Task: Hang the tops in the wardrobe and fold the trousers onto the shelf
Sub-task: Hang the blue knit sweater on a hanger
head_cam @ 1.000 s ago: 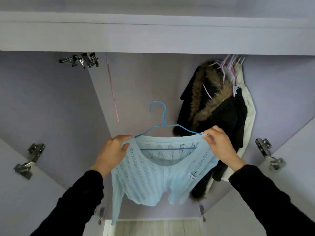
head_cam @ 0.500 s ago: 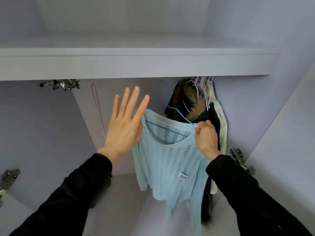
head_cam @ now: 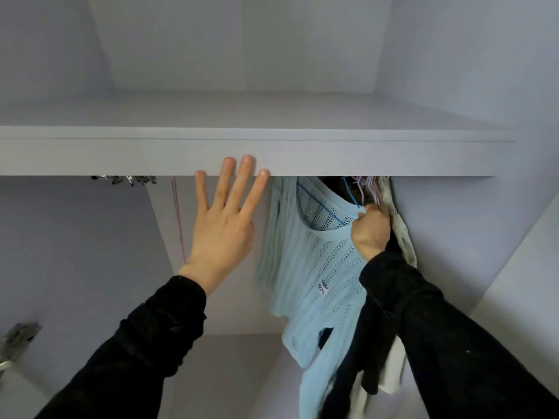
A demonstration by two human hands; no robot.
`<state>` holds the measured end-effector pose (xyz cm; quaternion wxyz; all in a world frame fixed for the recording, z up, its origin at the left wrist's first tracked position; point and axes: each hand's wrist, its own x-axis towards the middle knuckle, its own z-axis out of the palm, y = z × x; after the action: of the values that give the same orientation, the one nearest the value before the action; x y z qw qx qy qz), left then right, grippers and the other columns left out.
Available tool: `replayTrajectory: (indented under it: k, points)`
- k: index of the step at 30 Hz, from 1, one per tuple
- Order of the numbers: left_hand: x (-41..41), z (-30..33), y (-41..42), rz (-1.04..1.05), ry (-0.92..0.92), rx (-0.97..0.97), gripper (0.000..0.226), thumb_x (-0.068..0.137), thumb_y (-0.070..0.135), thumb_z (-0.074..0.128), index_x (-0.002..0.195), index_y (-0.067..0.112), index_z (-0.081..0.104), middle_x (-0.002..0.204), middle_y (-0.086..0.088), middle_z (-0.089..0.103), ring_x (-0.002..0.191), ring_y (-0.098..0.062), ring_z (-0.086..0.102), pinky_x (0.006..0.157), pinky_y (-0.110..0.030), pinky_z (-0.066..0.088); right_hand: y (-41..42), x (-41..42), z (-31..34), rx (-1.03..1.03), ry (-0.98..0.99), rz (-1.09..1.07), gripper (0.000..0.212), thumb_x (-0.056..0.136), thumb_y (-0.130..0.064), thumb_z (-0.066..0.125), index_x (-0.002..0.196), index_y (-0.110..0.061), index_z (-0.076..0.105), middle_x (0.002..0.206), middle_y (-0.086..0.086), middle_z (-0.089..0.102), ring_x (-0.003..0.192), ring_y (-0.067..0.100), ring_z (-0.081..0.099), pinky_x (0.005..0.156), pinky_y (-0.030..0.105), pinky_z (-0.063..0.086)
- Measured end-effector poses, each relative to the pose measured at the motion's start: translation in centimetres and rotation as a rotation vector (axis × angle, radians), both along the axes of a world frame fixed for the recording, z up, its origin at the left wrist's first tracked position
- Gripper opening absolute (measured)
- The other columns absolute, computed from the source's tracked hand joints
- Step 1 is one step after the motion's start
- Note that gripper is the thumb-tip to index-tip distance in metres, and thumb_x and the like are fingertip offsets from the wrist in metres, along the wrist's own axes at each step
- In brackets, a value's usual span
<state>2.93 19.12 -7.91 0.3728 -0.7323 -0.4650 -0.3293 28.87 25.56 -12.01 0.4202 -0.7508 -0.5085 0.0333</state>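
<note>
Metal hinge [head_cam: 125, 179] sits just under the top panel at upper L, w/ a 2nd hinge [head_cam: 18, 337] low at the L edge, blurred. Thin red line [head_cam: 178, 219] runs down the inner side panel. Dark garment [head_cam: 375, 343] & cream garment [head_cam: 402, 237] hang at R, on pink hangers [head_cam: 367, 186].

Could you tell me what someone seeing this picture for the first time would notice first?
Most striking is the open left hand, fingers spread and straight, raised in the middle just under the front edge of the wardrobe shelf. Right of it hangs the light blue knit top on a blue hanger, its shoulder gripped by the right hand. Behind that hand, dark and cream garments crowd the right corner.
</note>
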Motion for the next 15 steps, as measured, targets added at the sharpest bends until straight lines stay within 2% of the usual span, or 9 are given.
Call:
replayTrajectory:
  k: [2, 7, 10, 15]
  points:
    - [-0.12, -0.08, 0.15, 0.000, 0.004, 0.018, 0.102, 0.069, -0.007, 0.062, 0.149, 0.016, 0.003, 0.155, -0.011, 0.003, 0.143, -0.027, -0.018, 0.110, -0.056, -0.012, 0.58, 0.00, -0.12, -0.023, 0.017, -0.016, 0.030, 0.088, 0.001, 0.050, 0.117, 0.004, 0.055, 0.127, 0.019, 0.050, 0.115, 0.035, 0.052, 0.089, 0.037, 0.044]
    - [-0.11, -0.35, 0.50, -0.010, 0.010, 0.067, 0.107, 0.069, -0.007, 0.060, 0.150, 0.017, -0.006, 0.156, -0.003, -0.021, 0.143, -0.027, -0.017, 0.111, -0.057, -0.010, 0.68, 0.10, -0.77, -0.021, -0.009, -0.037, 0.031, 0.088, 0.002, 0.051, 0.118, 0.006, 0.056, 0.127, 0.022, 0.047, 0.112, 0.038, 0.051, 0.086, 0.038, 0.043]
    - [-0.14, -0.43, 0.78, -0.010, 0.014, 0.083, 0.108, 0.068, -0.007, 0.061, 0.150, 0.017, -0.005, 0.156, -0.003, -0.021, 0.144, -0.028, -0.015, 0.111, -0.058, -0.009, 0.62, 0.12, -0.93, 0.052, -0.007, -0.043, 0.029, 0.088, 0.004, 0.051, 0.116, 0.007, 0.057, 0.125, 0.023, 0.048, 0.112, 0.039, 0.051, 0.086, 0.038, 0.042]
    - [-0.02, -0.48, 0.90, -0.008, 0.010, 0.090, 0.107, 0.069, -0.007, 0.061, 0.150, 0.016, -0.005, 0.156, -0.004, -0.020, 0.144, -0.029, -0.015, 0.111, -0.058, -0.011, 1.12, 0.18, -0.15, 0.071, 0.108, -0.060, 0.024, 0.090, 0.004, 0.048, 0.112, 0.009, 0.056, 0.125, 0.023, 0.048, 0.110, 0.039, 0.053, 0.087, 0.039, 0.042]
